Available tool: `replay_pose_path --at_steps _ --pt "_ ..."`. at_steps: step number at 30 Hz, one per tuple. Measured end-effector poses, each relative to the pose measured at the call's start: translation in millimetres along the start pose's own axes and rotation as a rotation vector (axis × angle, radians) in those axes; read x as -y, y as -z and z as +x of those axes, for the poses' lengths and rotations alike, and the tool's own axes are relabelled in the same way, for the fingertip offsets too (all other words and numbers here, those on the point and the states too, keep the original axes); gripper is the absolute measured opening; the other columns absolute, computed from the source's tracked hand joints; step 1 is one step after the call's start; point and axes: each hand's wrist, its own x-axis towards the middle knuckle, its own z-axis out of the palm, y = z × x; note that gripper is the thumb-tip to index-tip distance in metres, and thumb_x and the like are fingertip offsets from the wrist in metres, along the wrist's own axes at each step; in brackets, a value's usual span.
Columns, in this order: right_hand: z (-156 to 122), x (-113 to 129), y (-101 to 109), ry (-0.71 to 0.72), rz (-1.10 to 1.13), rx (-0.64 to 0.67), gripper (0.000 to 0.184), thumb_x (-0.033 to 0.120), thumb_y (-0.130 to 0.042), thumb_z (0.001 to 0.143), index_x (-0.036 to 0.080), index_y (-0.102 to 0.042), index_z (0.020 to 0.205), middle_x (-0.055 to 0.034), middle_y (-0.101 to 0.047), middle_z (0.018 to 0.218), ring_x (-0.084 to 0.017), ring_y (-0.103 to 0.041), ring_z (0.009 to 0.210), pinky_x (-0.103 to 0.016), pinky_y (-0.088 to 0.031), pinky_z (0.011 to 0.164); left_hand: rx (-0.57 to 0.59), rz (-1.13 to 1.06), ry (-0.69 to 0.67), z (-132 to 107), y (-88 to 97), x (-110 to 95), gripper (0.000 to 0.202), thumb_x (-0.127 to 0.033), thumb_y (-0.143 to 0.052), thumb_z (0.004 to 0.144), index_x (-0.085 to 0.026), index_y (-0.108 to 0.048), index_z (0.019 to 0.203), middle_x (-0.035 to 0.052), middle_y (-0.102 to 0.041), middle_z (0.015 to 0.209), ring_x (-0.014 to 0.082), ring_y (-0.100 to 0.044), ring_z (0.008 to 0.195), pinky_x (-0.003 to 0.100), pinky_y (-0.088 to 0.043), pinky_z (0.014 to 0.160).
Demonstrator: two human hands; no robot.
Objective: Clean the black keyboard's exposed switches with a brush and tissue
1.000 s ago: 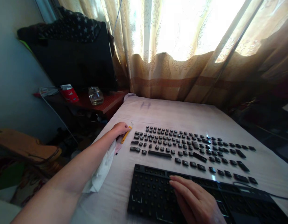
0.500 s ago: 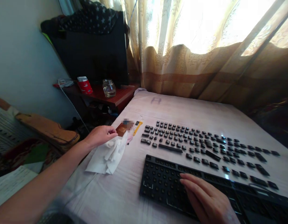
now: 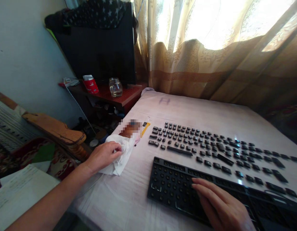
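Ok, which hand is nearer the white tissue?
Left. The left hand is right at the white tissue, fingers apparently touching it; the right hand is well off to the tissue's right, over the black keyboard.

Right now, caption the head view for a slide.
Left hand at a white tissue, right hand over a black keyboard, loose keycaps beyond.
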Motion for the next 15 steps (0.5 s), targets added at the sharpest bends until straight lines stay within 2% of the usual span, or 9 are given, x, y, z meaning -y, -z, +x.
replay_pose_path --at_steps 4,10,12,15 --pt "1 0 1 -0.013 0.003 -0.003 0.022 0.023 -0.049 0.102 0.019 -0.07 0.106 -0.0081 -0.079 0.105 -0.017 -0.078 0.089 -0.022 -0.062 0.08 0.015 -0.064 -0.005 1 5.9 1 0.025 -0.044 -0.052 0.076 -0.024 -0.067 0.075 0.0009 -0.07 0.079 0.02 -0.063 0.076 0.029 -0.04 0.069" --pt "2 -1 2 -0.024 0.012 -0.016 0.022 0.024 -0.05 0.102 0.02 -0.071 0.105 -0.0073 -0.08 0.104 -0.016 -0.078 0.088 -0.022 -0.062 0.079 -0.086 -0.184 0.065 -1 17.7 10 0.035 -0.054 -0.05 0.075 -0.023 -0.065 0.077 0.0017 -0.07 0.078 0.0211 -0.063 0.075 0.03 -0.043 0.066" --pt "2 -1 2 -0.029 0.019 -0.019 0.022 0.025 -0.05 0.101 0.02 -0.072 0.105 -0.0073 -0.08 0.104 -0.017 -0.078 0.088 -0.022 -0.063 0.079 -0.118 -0.241 0.094 0 19.6 14 0.038 -0.056 -0.052 0.074 -0.022 -0.067 0.083 0.0025 -0.073 0.083 0.022 -0.065 0.079 0.03 -0.045 0.068" --pt "1 -1 3 -0.042 0.031 -0.023 0.021 0.023 -0.052 0.1 0.021 -0.072 0.105 -0.0073 -0.08 0.105 -0.017 -0.079 0.088 -0.022 -0.063 0.079 -0.159 -0.347 0.138 2 21.6 18 0.054 -0.06 -0.058 0.069 -0.021 -0.07 0.104 0.0054 -0.075 0.094 0.0244 -0.068 0.085 0.033 -0.05 0.074"
